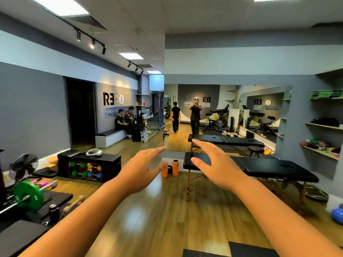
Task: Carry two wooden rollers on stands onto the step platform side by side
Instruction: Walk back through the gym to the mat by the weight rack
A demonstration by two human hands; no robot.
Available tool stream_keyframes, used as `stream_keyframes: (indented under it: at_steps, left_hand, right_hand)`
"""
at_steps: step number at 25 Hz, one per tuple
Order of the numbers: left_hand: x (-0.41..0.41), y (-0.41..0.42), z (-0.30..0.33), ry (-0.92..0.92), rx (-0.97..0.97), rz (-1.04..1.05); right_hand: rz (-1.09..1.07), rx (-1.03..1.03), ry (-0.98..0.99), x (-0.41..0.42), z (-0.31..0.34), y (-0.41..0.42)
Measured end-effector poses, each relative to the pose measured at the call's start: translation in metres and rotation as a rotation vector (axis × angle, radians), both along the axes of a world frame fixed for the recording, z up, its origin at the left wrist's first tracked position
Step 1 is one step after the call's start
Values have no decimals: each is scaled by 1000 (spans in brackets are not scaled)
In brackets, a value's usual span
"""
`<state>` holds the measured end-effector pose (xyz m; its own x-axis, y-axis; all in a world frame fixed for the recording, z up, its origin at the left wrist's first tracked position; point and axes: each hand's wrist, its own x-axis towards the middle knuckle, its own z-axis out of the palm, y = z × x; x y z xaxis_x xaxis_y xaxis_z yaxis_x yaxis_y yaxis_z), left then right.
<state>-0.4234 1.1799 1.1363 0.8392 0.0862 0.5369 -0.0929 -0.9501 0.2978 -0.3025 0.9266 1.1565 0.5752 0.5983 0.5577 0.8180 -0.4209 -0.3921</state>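
Both my arms stretch forward at chest height over the wooden floor. My left hand (pixel 143 167) is open, fingers spread, holding nothing. My right hand (pixel 213 161) is open too, palm turned inward, empty. A wooden stick-like tool (pixel 74 203) lies on a dark mat at the lower left, well below my left forearm; I cannot tell whether it is one of the rollers. No roller on a stand and no step platform can be made out with certainty.
A black massage table (pixel 278 169) stands right of my hands. Two orange foam rollers (pixel 169 168) stand on the floor ahead. A black box of coloured dumbbells (pixel 89 167), a barbell with a green plate (pixel 27 195) and a fan sit left. People are farther back.
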Motion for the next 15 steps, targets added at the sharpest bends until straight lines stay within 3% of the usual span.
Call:
stream_keyframes:
  at_steps: [7, 15]
  left_hand:
    - [142, 93, 15, -23, -23, 201]
    - [266, 203, 9, -23, -34, 348]
  right_hand:
    - [179, -23, -14, 189, 13, 117]
    - [306, -52, -29, 342, 3, 259]
